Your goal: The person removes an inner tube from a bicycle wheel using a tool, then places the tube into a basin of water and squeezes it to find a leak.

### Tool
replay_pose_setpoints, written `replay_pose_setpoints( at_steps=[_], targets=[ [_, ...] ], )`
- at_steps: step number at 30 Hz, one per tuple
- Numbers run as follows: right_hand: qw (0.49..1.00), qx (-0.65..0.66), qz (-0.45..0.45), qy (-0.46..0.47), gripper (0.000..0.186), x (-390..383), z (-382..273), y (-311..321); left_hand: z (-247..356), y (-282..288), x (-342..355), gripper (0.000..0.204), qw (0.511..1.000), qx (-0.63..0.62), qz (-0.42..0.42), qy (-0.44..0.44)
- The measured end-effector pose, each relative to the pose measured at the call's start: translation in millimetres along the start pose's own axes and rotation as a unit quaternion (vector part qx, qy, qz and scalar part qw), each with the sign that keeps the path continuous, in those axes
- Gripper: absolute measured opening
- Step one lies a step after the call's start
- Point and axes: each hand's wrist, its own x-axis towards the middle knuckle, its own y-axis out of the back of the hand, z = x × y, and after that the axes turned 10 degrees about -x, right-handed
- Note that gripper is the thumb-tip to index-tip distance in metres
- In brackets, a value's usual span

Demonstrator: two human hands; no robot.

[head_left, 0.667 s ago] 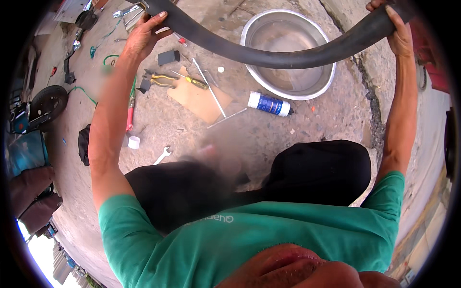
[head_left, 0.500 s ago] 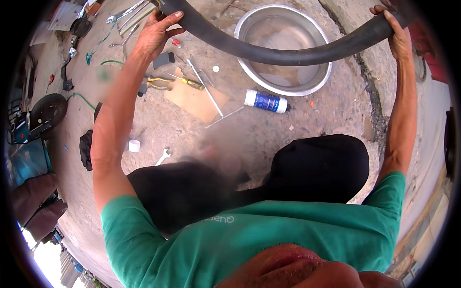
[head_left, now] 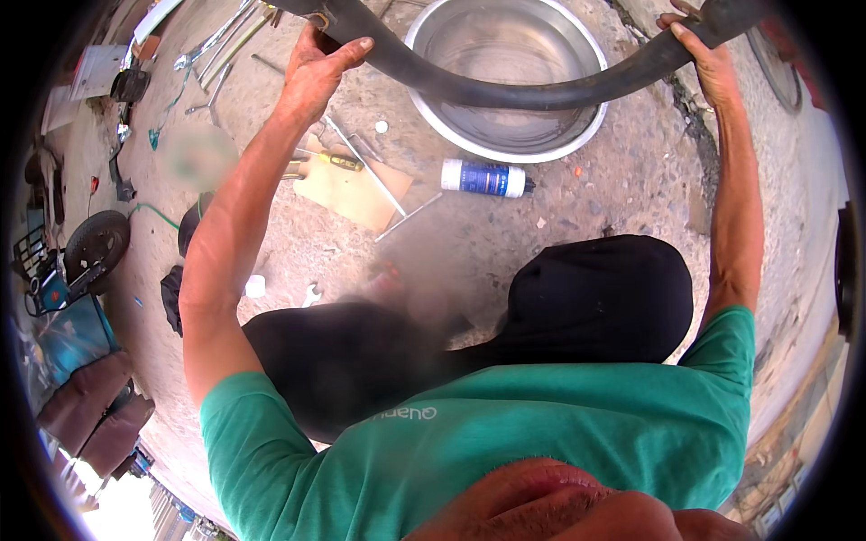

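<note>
A black rubber inner tube hangs in a sagging curve between my two raised hands, its upper part cut off by the picture's top edge. On the left, my left hand grips the tube from below, thumb stretched along it and the other fingers mostly hidden. A brassy ring, perhaps at the valve, shows just above that hand. My right hand is closed round the tube's right side, with fingertips showing beyond it. Under the sagging part stands a round metal basin holding what looks like cloudy water.
Near the basin lies a white and blue bottle. Left of it, a yellow screwdriver and a thin metal rod rest on cardboard. A wrench is by my left knee. A wheel stands far left; a crack runs right.
Both hands still hold the inner tube. In the picture my left hand has shifted right and down, my right hand left; the basin and floor things appear slightly higher and further left.
</note>
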Motion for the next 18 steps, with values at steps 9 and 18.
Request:
replay_pose_setpoints(
  at_steps=[9,18],
  targets=[
    [0.998,0.062,0.007,-0.012,0.055,-5,3,-21,4,-16,-6,0.06,0.999,0.033,-0.007,-0.029],
    [0.986,0.165,-0.002,-0.016,0.055,-9,-4,-43,-4,-17,0,0.062,0.998,0.051,-0.026,-0.037]
  ],
)
